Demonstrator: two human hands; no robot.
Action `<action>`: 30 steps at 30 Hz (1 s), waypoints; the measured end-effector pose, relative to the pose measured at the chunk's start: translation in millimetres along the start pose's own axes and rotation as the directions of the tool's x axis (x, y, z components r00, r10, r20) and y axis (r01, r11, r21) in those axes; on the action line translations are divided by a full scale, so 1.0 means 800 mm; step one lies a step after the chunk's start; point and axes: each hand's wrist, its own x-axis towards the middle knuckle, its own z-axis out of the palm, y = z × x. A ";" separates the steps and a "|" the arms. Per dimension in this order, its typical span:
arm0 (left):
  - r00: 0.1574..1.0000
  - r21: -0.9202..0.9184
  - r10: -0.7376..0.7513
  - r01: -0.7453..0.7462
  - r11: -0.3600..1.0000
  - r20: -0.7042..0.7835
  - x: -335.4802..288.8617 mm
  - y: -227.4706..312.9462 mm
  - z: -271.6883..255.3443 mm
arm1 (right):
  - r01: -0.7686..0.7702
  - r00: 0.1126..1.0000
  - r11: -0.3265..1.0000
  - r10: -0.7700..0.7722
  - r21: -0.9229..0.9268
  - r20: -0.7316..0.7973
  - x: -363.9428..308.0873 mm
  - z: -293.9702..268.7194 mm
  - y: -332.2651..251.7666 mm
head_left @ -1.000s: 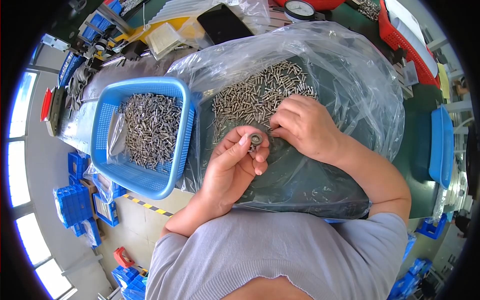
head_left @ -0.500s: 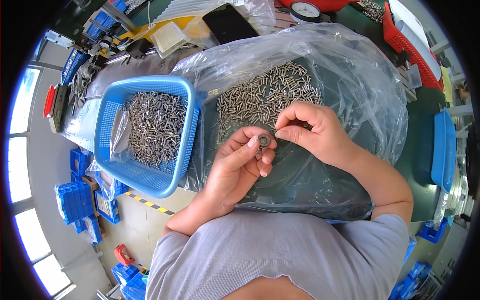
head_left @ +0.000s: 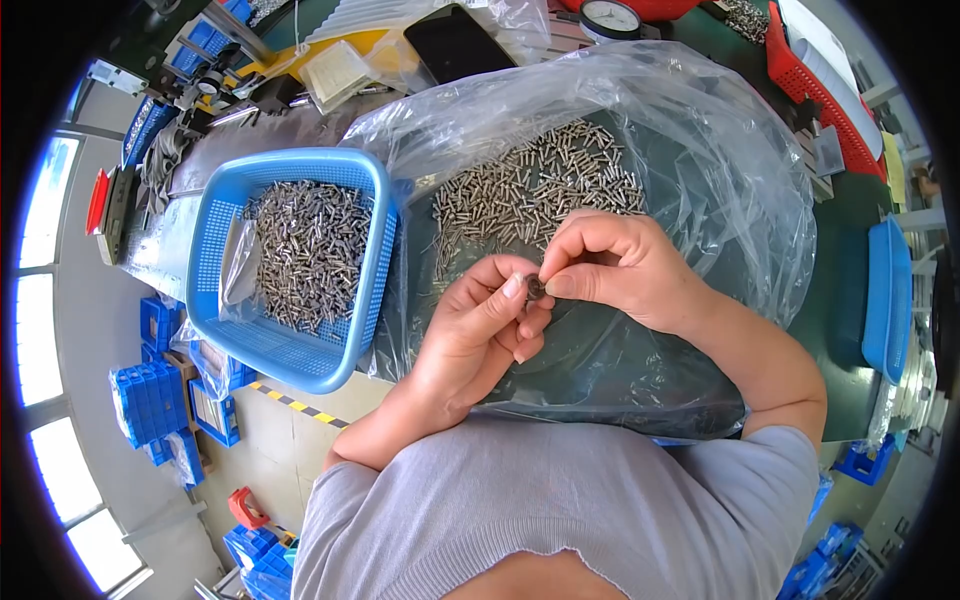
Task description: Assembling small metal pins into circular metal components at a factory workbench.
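A small, round, dark metal ring-like piece (head_left: 535,289) is pinched between the thumb and fingers of my left hand (head_left: 462,335). My right hand (head_left: 640,280) meets it from the right, thumb and forefinger pressed together at the ring's face. Whatever those fingertips hold is hidden. Just beyond both hands, many small metal pins (head_left: 540,180) lie spread on a clear plastic bag (head_left: 725,190). To the left, a blue mesh basket (head_left: 318,383) holds a heap of similar small metal pieces (head_left: 310,255) and a folded clear bag (head_left: 240,265).
A black phone (head_left: 460,45) and a round dial gauge (head_left: 610,18) lie along the far side. A red basket (head_left: 830,110) with papers stands far right, a blue tray (head_left: 886,300) at the right edge. Blue crates (head_left: 150,400) are stacked on the floor at left.
My right hand has moved slightly left and down, bringing its fingertips onto the ring piece. The ring piece is now partly covered; my left hand has barely moved.
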 end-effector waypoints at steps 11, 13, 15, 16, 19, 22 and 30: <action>0.999 0.011 -0.015 0.015 1.000 0.033 0.001 0.001 0.000 | 0.131 0.991 0.976 -0.134 -0.175 -0.008 0.002 0.005 0.004; 0.999 0.006 -0.014 0.014 1.000 0.048 -0.001 0.000 -0.001 | 0.094 0.995 0.972 -0.098 -0.214 -0.008 0.003 0.008 -0.006; 0.996 0.000 -0.012 0.013 1.000 0.087 -0.001 -0.001 -0.005 | 0.060 0.998 0.965 -0.064 -0.255 -0.010 0.005 0.009 -0.008; 0.996 0.001 -0.011 0.011 1.000 0.088 -0.001 -0.001 -0.008 | 0.148 0.989 0.949 -0.143 -0.278 0.040 0.005 0.007 -0.005; 0.986 -0.013 -0.053 0.055 0.998 0.156 0.000 0.001 -0.009 | 0.344 0.937 0.860 -0.340 -0.377 0.081 0.007 0.007 0.004; 0.996 -0.027 -0.051 0.053 0.998 0.077 -0.002 0.000 0.000 | 0.446 0.871 0.742 -0.488 -0.500 0.055 0.007 0.009 0.005; 0.997 -0.027 0.073 -0.074 0.997 -0.035 0.000 -0.004 -0.003 | 0.486 0.838 0.657 -0.537 -0.577 0.095 0.005 0.006 -0.001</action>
